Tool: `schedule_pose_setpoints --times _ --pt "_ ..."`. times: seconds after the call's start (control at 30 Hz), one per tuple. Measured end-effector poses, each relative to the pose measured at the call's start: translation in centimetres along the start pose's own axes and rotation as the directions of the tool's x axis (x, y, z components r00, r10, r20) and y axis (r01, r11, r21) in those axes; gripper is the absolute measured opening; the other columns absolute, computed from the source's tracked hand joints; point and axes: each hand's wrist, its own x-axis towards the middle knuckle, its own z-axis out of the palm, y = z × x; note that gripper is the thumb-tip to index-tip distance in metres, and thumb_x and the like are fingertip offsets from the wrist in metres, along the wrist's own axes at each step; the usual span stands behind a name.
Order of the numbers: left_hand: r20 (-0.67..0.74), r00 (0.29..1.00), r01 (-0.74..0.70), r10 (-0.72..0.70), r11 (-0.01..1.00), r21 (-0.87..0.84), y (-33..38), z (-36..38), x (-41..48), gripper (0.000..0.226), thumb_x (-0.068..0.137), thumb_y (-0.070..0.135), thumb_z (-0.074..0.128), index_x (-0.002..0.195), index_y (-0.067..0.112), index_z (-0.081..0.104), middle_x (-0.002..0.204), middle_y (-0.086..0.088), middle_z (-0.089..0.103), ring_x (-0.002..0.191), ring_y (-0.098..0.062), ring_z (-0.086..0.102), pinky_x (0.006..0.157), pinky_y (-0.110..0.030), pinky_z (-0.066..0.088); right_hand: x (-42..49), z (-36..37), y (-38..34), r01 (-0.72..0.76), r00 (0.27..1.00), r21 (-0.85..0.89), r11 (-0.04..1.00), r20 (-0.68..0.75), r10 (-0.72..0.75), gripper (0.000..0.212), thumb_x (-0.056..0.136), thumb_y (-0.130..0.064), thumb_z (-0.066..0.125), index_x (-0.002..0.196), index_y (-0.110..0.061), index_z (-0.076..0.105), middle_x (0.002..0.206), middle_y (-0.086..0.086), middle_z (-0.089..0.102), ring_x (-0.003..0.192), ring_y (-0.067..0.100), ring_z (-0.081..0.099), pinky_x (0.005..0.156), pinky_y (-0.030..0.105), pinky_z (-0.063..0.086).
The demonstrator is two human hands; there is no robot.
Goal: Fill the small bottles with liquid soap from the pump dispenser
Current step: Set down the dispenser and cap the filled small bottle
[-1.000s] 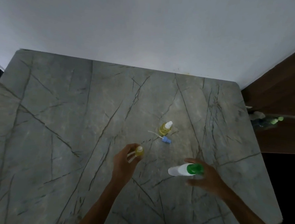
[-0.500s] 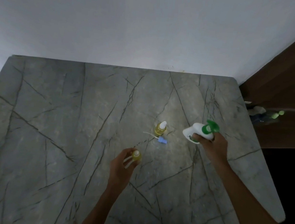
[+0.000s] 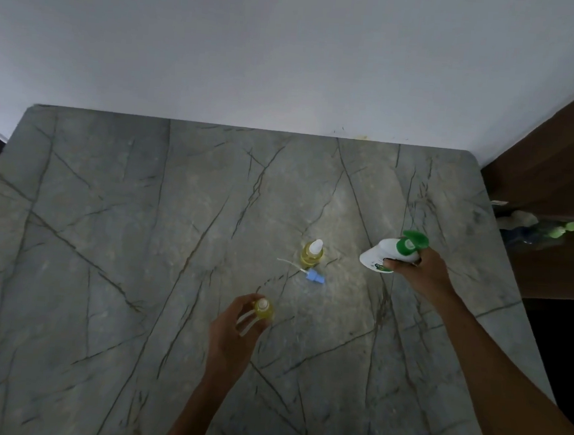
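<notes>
Head view. Left hand curled round a small bottle of yellow liquid, held upright over the table. Pale strips tucked under the same fingers, too blurred to name. Right hand clamped on the soap dispenser, farther out than the left hand and well apart from it. White body tilted, base toward the left hand, green pump head pointing away. Resting on the table or lifted clear of it: cannot tell.

Probably the step of bringing dispenser and held bottle together. To do it well:
- Check first that the neck of the held bottle is open; not readable from here.
- Turn the dispenser so the nozzle faces the left hand, then set it squarely over the neck before pressing.
- Keep the bottle upright and steady, or stand it on the table.
- Press in short, slow strokes, since thick soap would likely pile up on so narrow a neck.
- Stop short of the brim, the bottle looking nearly full.

Counted:
- Small bottles, two: one in the left hand, and a second bottle, white-topped and yellow, standing between the hands and beyond the left.
- Dispensers, one.
- Loose blue cap with a thin tube, one, lying just beside the standing bottle on its near side.
- Hands, two.
- Blurred green-topped shapes off the table beyond the right hand, not countable.
</notes>
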Motion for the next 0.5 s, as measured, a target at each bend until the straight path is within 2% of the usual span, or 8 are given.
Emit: schedule_pose_setpoints --times 0.07,0.13,0.23,0.3,0.37,0.43,0.47,0.5 --pt "-0.003 1.0 0.002 -0.002 1.0 0.008 0.2 0.1 0.0 0.031 0.079 0.015 0.078 0.107 0.02 0.066 0.096 0.014 0.071 0.09 -0.003 0.069 0.077 -0.024 0.059 0.6 -0.3 0.4 0.011 0.998 0.012 1.0 0.058 -0.012 0.056 0.068 -0.012 0.087 0.12 -0.008 0.065 0.107 0.006 0.069 0.099 0.021 0.065 0.074 0.019 0.048" --pt "-0.004 1.0 -0.001 0.001 1.0 0.016 0.5 0.2 -0.1 0.03 0.079 0.015 0.077 0.107 0.02 0.066 0.095 0.013 0.072 0.09 -0.002 0.069 0.077 -0.024 0.059 1.1 -0.6 0.7 0.021 0.994 0.028 0.999 0.111 -0.024 0.057 0.068 -0.011 0.087 0.121 -0.011 0.065 0.11 0.006 0.07 0.105 0.024 0.066 0.082 0.027 0.051" --pt "-0.014 1.0 0.001 -0.001 1.0 0.018 0.7 0.4 -0.2 0.031 0.079 0.015 0.078 0.106 0.02 0.066 0.096 0.012 0.072 0.091 -0.003 0.069 0.078 -0.025 0.059 1.2 -1.5 0.7 0.017 0.988 0.069 0.997 0.15 -0.027 0.079 0.062 -0.007 0.09 0.131 -0.019 0.055 0.119 0.0 0.064 0.11 0.02 0.062 0.091 0.033 0.051" --pt "-0.019 1.0 0.008 -0.008 1.0 0.002 0.7 0.4 -0.3 0.031 0.078 0.013 0.078 0.106 0.021 0.066 0.097 0.013 0.071 0.093 -0.005 0.068 0.079 -0.026 0.058 0.3 -2.3 0.7 0.012 0.992 0.068 0.998 0.126 -0.02 0.095 0.057 -0.008 0.093 0.138 -0.021 0.045 0.125 -0.005 0.058 0.111 0.014 0.057 0.093 0.034 0.049" --pt "-0.031 1.0 0.0 0.0 1.0 -0.006 0.8 0.3 -0.5 0.031 0.078 0.012 0.078 0.106 0.022 0.066 0.098 0.013 0.071 0.094 -0.007 0.069 0.08 -0.027 0.058 -1.9 -2.7 0.9 -0.024 0.999 0.078 0.997 -0.046 0.027 0.095 0.056 -0.012 0.094 0.136 -0.019 0.043 0.123 -0.004 0.055 0.109 0.013 0.054 0.089 0.032 0.046" --pt "-0.042 0.999 -0.016 0.016 1.0 -0.004 0.9 0.3 -0.6 0.031 0.079 0.012 0.077 0.106 0.021 0.066 0.098 0.012 0.071 0.094 -0.008 0.069 0.081 -0.029 0.058 -5.1 -1.6 1.0 -0.053 0.939 0.099 0.994 -0.332 0.083 0.069 0.061 -0.023 0.09 0.118 -0.013 0.053 0.108 0.004 0.06 0.097 0.022 0.059 0.075 0.028 0.045" --pt "-0.046 0.999 -0.026 0.026 1.0 -0.001 1.0 0.4 -0.7 0.031 0.079 0.013 0.077 0.106 0.021 0.066 0.099 0.012 0.071 0.095 -0.009 0.069 0.081 -0.03 0.058 -6.6 -0.4 0.9 -0.04 0.898 0.07 0.997 -0.435 0.066 0.054 0.064 -0.032 0.084 0.106 -0.012 0.057 0.097 0.006 0.062 0.089 0.028 0.061 0.069 0.026 0.042" --pt "-0.049 0.998 -0.032 0.031 1.0 -0.001 1.1 0.4 -0.9 0.03 0.08 0.013 0.077 0.107 0.021 0.066 0.099 0.012 0.071 0.095 -0.009 0.069 0.082 -0.03 0.058 -7.9 1.1 0.6 -0.008 0.884 0.026 1.0 -0.467 0.019 0.044 0.066 -0.039 0.076 0.097 -0.011 0.059 0.089 0.006 0.063 0.082 0.03 0.062 0.066 0.027 0.04"
